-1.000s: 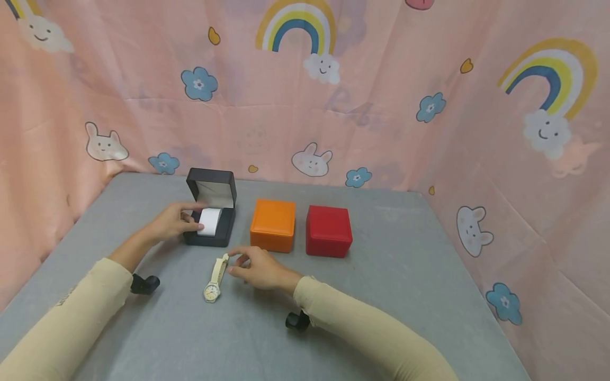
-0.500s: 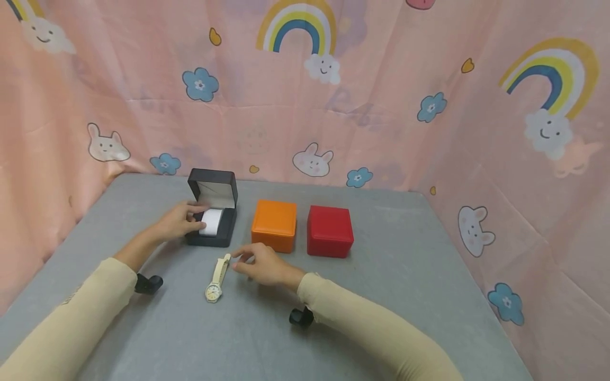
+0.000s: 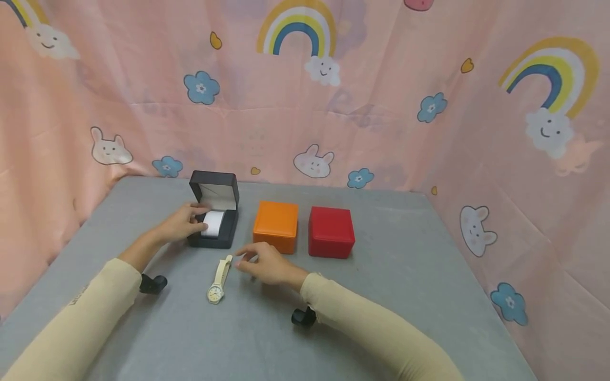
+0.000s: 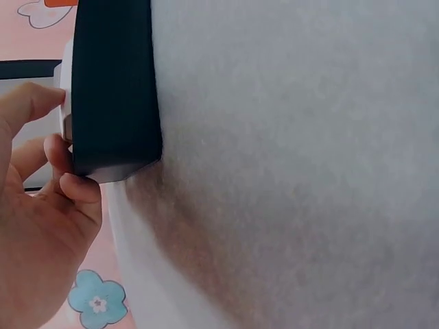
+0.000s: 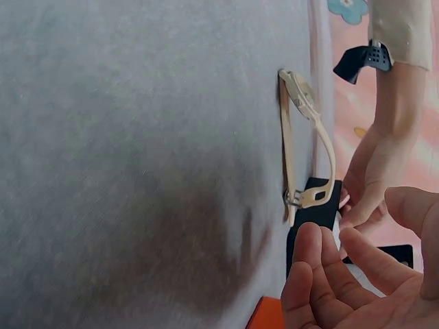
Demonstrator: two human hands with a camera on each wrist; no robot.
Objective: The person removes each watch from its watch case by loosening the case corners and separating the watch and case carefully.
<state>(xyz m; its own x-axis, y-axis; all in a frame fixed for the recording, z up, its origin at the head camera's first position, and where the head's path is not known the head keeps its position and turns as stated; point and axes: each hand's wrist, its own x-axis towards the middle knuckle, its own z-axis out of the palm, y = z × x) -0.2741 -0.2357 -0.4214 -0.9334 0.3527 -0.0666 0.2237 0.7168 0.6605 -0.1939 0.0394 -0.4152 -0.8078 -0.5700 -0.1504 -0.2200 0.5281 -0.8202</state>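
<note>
In the head view, an open black watch box (image 3: 216, 241) stands at the left with a white watch cushion (image 3: 214, 223) inside. My left hand (image 3: 180, 223) reaches over its left side, thumb and fingers pinching the cushion. Part of the cushion is hidden by the box wall in the left wrist view. A cream wristwatch (image 3: 220, 279) lies in front of the box, dial toward me. Its strap is buckled into a loop in the right wrist view. Just right of the strap end hovers my right hand (image 3: 269, 263), fingers loosely bent, holding nothing and apart from the watch.
A closed orange box (image 3: 275, 226) stands right of the black one, with a closed red box (image 3: 331, 232) beside it. All rest on a grey cloth-covered table (image 3: 405, 296). A pink patterned curtain (image 3: 381, 106) hangs behind and at the sides.
My right hand has drawn slightly to the right, widening the gap to the watch strap. The left hand stays at the cushion. The whole view has shifted a little.
</note>
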